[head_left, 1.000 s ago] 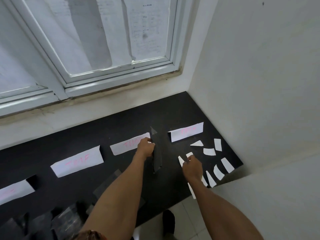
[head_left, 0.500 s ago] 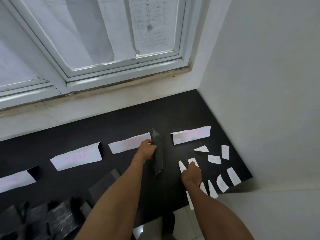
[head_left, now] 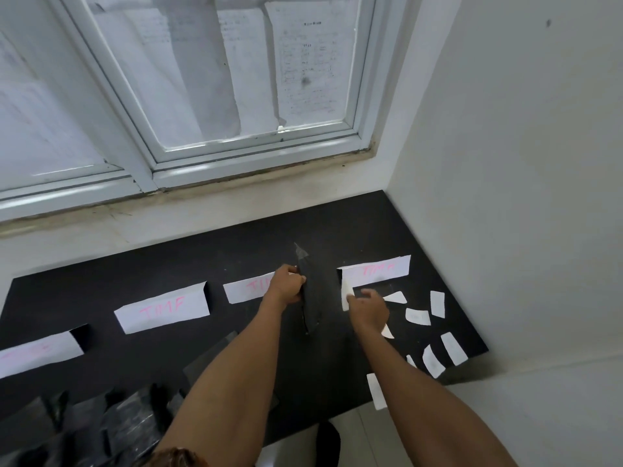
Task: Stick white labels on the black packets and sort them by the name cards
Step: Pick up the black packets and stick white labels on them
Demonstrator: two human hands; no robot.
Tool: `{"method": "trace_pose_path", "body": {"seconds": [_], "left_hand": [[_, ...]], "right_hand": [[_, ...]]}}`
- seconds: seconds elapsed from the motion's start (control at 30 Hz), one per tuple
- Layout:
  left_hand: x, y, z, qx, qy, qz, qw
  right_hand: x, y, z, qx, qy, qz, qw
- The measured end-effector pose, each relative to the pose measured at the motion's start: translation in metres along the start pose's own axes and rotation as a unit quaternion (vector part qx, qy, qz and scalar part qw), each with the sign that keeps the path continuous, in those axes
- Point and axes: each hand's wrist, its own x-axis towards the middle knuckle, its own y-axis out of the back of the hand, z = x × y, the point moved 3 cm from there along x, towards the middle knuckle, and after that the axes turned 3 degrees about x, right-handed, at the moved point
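Our left hand [head_left: 286, 284] grips a black packet [head_left: 318, 294] on edge. Our right hand [head_left: 369, 310] pinches a white label [head_left: 346, 291] beside it.

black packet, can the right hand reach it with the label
Probably yes: the right hand pinches a white label just beside the black packet the left hand holds up, nothing between them.

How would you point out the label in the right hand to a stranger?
At the right end of the black table, the left hand holds a black packet on edge, and the right hand pinches one white label beside it. The other labels lie loose, untouched.
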Motion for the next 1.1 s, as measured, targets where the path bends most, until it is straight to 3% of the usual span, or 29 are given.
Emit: {"method": "trace_pose_path", "body": {"seconds": [0.2, 0.47, 1.1], "left_hand": [[-0.038, 0.043, 0.033, -0.04, -0.067, 0.006, 0.997], [-0.086, 0.104, 0.048, -0.103, -0.12, 0.012, 0.987], [-0.127, 0.164, 0.043, -0.138, -0.146, 0.002, 0.98]], "right_hand": [[-0.053, -0.015, -0.086, 0.127, 0.117, -0.021, 0.985], [-0.125, -0.048, -0.129, 0.137, 0.211, -0.033, 0.967], [-0.184, -0.077, -0.149, 0.119, 0.265, -0.027, 0.956]]}}
